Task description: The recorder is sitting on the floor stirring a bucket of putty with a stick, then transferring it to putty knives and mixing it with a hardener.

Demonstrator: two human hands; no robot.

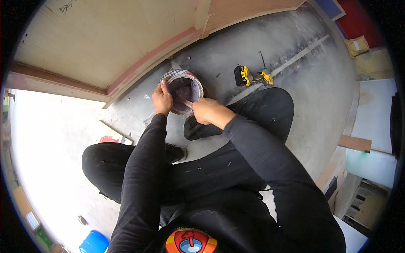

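A round bucket [200, 89] with a checkered patch and red on its rim stands on the floor, tilted toward me. Greyish-purple paste coats its inside. My left hand [162, 99] is closed on the bucket's left rim, thumb up. With my right hand [209, 112] I grip a light-coloured stick-like tool [186, 102] that reaches over the near right rim into the bucket. Its far end is dim inside, so I cannot tell its exact kind.
A yellow and black cordless drill [253, 78] lies beyond my right knee. Wooden panels [118, 38] stand close behind the bucket. A board with reddish paste [110, 138] lies by my left knee. A blue container [93, 242] sits at the lower left, and a wood block [355, 143] at the right.
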